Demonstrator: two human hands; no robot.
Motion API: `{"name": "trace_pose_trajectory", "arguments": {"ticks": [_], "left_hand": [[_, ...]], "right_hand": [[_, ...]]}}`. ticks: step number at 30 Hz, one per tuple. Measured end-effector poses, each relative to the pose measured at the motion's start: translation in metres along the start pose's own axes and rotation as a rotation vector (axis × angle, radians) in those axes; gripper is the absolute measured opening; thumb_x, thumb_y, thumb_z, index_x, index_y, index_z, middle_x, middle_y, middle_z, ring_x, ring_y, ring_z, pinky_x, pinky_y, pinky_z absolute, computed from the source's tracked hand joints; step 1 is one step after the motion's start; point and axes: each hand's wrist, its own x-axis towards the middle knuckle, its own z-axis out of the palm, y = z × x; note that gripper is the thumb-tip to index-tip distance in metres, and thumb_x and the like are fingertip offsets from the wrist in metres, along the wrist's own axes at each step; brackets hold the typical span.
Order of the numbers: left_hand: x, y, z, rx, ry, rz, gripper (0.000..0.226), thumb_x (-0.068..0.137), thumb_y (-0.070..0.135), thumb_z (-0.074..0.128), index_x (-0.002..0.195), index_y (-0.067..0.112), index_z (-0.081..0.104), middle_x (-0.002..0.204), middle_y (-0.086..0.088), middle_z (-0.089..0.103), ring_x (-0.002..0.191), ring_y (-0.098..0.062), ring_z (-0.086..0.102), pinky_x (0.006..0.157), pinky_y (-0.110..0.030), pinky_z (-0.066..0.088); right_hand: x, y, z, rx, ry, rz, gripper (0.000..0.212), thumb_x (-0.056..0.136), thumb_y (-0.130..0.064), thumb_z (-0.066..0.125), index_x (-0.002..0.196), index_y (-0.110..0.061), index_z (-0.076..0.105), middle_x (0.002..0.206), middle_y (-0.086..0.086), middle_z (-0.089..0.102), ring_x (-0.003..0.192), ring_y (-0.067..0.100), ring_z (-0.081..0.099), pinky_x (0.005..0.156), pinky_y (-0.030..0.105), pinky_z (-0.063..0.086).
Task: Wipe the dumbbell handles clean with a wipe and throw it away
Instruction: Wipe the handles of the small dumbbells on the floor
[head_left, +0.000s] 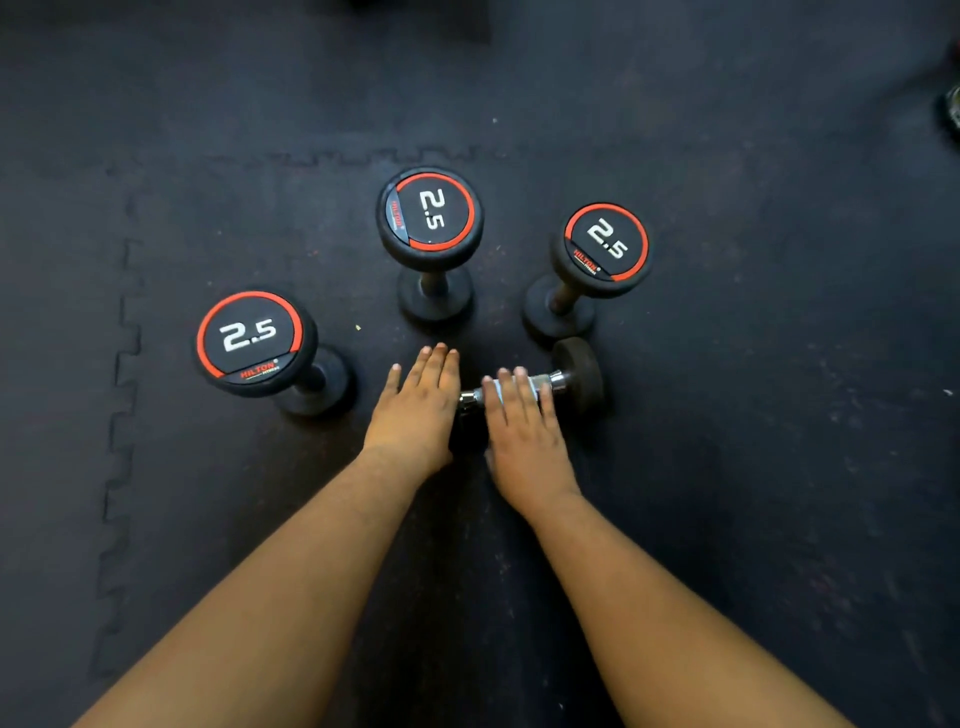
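Note:
A dumbbell (579, 374) lies on its side on the floor, its chrome handle (551, 381) running left to right. My right hand (522, 436) lies over the handle with fairly straight fingers and presses a white wipe (500, 396) onto it; the wipe shows between the fingers. My left hand (415, 410) rests flat, fingers straight, over the dumbbell's left head, which is hidden beneath it. Three more black 2.5 dumbbells stand upright on end: one at the left (249, 338), one in the middle (430, 210) and one at the right (605, 241).
Everything sits on dark interlocking rubber floor mats (753, 467), with a jigsaw seam (122, 415) running down the left. A small part of some metal equipment (953, 111) shows at the far right edge.

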Motion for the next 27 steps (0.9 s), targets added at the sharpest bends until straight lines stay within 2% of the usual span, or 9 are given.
{"name": "trace_pose_trajectory", "arguments": {"ticks": [5,9,14,17,19,21,23,24,27], "left_hand": [[0.0,0.001,0.001,-0.03,0.002,-0.003,0.126,0.077,0.028,0.084,0.161,0.011,-0.008,0.171,-0.007,-0.007,0.158,-0.022,-0.006,0.127,-0.049,0.01],[0.002,0.0,-0.002,-0.031,0.008,0.003,0.123,0.079,0.03,0.082,0.161,0.01,-0.008,0.171,-0.008,-0.007,0.158,-0.022,-0.006,0.128,-0.048,0.008],[0.002,0.0,0.001,-0.048,0.02,0.016,0.127,0.076,0.029,0.085,0.161,0.01,-0.008,0.171,-0.007,-0.007,0.158,-0.022,-0.005,0.128,-0.048,0.009],[0.002,-0.002,0.004,-0.065,0.04,0.021,0.113,0.084,0.02,0.075,0.161,0.012,-0.007,0.171,-0.007,-0.006,0.157,-0.022,-0.006,0.127,-0.049,0.011],[0.0,-0.003,0.004,-0.069,0.053,0.035,0.106,0.089,0.015,0.068,0.161,0.013,-0.008,0.171,-0.006,-0.007,0.157,-0.021,-0.007,0.127,-0.049,0.011],[-0.003,-0.003,0.007,-0.073,0.069,0.044,0.101,0.092,0.014,0.064,0.161,0.013,-0.009,0.171,-0.007,-0.008,0.157,-0.021,-0.008,0.127,-0.049,0.011],[-0.002,-0.001,0.009,-0.092,0.079,0.034,0.1,0.092,0.017,0.064,0.161,0.012,-0.008,0.171,-0.007,-0.006,0.157,-0.022,-0.008,0.127,-0.049,0.01],[-0.001,-0.001,0.01,-0.11,0.085,0.024,0.104,0.09,0.021,0.068,0.162,0.012,-0.006,0.171,-0.007,-0.005,0.157,-0.022,-0.007,0.128,-0.049,0.01],[-0.001,0.0,0.011,-0.114,0.091,0.011,0.118,0.081,0.03,0.079,0.162,0.013,-0.006,0.171,-0.007,-0.003,0.158,-0.022,-0.006,0.128,-0.048,0.006]], "right_hand": [[0.001,0.016,0.005,-0.046,0.048,0.153,0.074,0.089,-0.011,0.06,0.154,0.001,0.027,0.16,0.025,0.026,0.151,0.04,0.018,0.124,0.052,0.018],[0.01,-0.005,0.009,-0.046,0.087,-0.075,0.064,0.092,-0.016,0.053,0.152,-0.004,0.036,0.154,0.019,0.04,0.148,0.036,0.03,0.122,0.054,0.021],[0.013,0.014,0.0,0.004,0.105,0.177,0.055,0.091,-0.004,0.04,0.145,-0.004,0.047,0.149,0.019,0.047,0.146,0.035,0.036,0.123,0.05,0.023],[0.018,-0.01,-0.004,0.089,0.112,0.006,0.055,0.09,-0.012,0.029,0.138,-0.008,0.056,0.14,0.014,0.057,0.137,0.032,0.048,0.117,0.052,0.035],[0.019,-0.015,-0.002,0.122,0.146,-0.128,0.053,0.09,-0.015,0.032,0.134,-0.011,0.061,0.137,0.01,0.062,0.133,0.028,0.054,0.115,0.048,0.038],[0.008,-0.012,-0.002,0.251,0.221,-0.104,0.045,0.091,-0.013,0.043,0.13,-0.014,0.065,0.134,0.006,0.065,0.13,0.023,0.056,0.113,0.043,0.039],[-0.015,-0.019,-0.002,0.553,0.306,0.118,0.041,0.091,-0.008,0.049,0.127,-0.015,0.069,0.131,0.001,0.067,0.126,0.015,0.058,0.111,0.034,0.042],[-0.025,-0.027,-0.005,0.75,0.329,0.338,0.041,0.092,-0.004,0.052,0.127,-0.017,0.069,0.129,-0.003,0.067,0.123,0.01,0.059,0.109,0.028,0.043],[-0.024,-0.041,-0.015,1.472,0.373,1.274,0.038,0.098,-0.002,0.05,0.126,-0.021,0.067,0.124,0.001,0.067,0.118,0.019,0.062,0.1,0.033,0.052]]}}
